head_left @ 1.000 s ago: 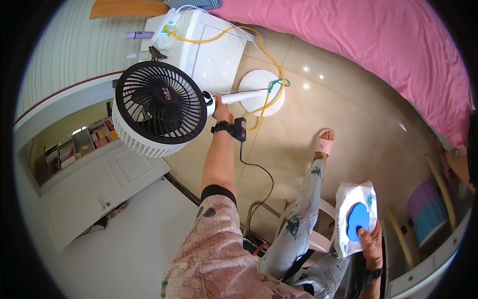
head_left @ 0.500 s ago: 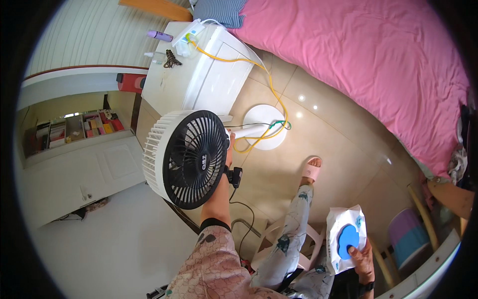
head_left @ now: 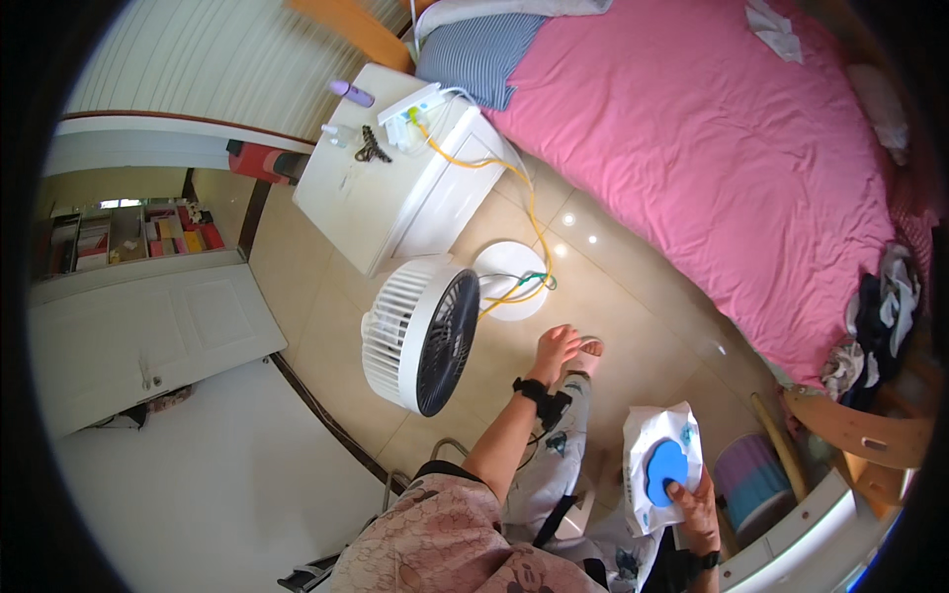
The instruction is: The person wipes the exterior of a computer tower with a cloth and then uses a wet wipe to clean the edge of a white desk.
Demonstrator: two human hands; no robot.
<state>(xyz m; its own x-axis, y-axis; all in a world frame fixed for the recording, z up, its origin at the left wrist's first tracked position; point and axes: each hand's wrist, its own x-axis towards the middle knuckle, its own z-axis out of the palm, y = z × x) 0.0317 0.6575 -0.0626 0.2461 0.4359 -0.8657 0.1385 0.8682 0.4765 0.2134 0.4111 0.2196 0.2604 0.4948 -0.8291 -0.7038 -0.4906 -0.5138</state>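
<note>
In my right hand [head_left: 698,509] is a white soft pack of wet wipes [head_left: 641,435] with a blue flower-shaped lid [head_left: 666,472]; my thumb presses on the lid's edge. My left hand [head_left: 557,349] is off the fan, held over the floor near my slippered foot, fingers loosely bent with nothing in them. To its left stands a white fan [head_left: 395,331] with a black front grille [head_left: 450,341], its head turned toward the right. The round white base [head_left: 514,296] rests on the tiles, with cords lying over it.
A white bedside cabinet [head_left: 341,212] holds a power strip [head_left: 413,104], a purple bottle [head_left: 351,94] and a dark hair clip [head_left: 373,145]. A yellow cord [head_left: 529,198] runs down to the floor. A pink-covered bed [head_left: 672,148] fills the far right; a purple-and-blue bin [head_left: 756,479] stands near right.
My left hand has let go of the fan and moved right. The fan head now faces further right. My right hand still holds the wipes, slightly further left in view.
</note>
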